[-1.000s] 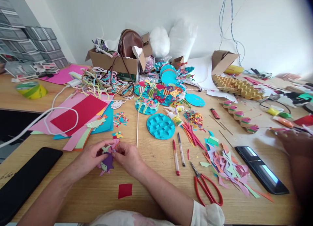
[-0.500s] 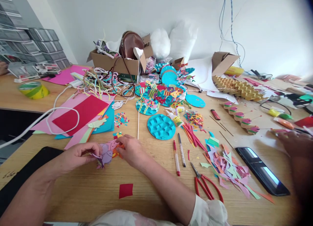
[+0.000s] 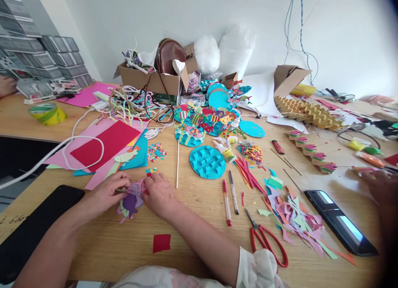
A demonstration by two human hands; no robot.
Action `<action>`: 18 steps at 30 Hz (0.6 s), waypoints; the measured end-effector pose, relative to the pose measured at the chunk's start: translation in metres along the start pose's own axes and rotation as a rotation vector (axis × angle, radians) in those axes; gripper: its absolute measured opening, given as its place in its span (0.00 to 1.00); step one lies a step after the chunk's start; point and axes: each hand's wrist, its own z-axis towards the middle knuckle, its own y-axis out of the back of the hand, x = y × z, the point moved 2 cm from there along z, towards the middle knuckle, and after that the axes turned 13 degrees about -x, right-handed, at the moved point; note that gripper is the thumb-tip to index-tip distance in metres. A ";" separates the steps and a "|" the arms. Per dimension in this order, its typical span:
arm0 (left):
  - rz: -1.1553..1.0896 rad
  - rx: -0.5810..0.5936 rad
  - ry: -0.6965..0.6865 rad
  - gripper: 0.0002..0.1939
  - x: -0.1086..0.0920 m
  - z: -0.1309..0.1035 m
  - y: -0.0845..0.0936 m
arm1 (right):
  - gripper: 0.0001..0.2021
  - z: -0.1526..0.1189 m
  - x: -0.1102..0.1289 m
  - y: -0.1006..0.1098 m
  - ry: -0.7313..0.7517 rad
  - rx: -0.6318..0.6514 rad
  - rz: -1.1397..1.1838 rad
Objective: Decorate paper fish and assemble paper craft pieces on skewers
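Several small paper fish point(image 3: 129, 203) in purple, pink and pale green lie bunched between my two hands at the left front of the table. My left hand point(image 3: 107, 190) pinches their left edge, fingers closed. My right hand point(image 3: 158, 194) has its fingers pressed together on the pink and orange pieces at their right. A red paper square point(image 3: 161, 243) lies nearer to me. Just beyond my right hand is a small pile of coloured bits point(image 3: 152, 171). Red-handled scissors point(image 3: 269, 242) rest to the right of my right forearm.
A turquoise scalloped disc point(image 3: 207, 162), two pens point(image 3: 230, 196), paper strips point(image 3: 295, 217) and a phone point(image 3: 340, 221) lie on the table. Coloured sheets point(image 3: 105, 145) and a white cable point(image 3: 83, 137) are at the left. Another person's hand point(image 3: 377, 182) is at the right edge.
The paper fish have spread lower and turned, showing a darker purple one and a pale green one. My right hand has shifted slightly left. The whole view has moved a little.
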 end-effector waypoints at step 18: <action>0.059 0.039 -0.025 0.08 0.001 -0.001 -0.008 | 0.08 0.001 0.003 0.007 -0.075 0.038 0.033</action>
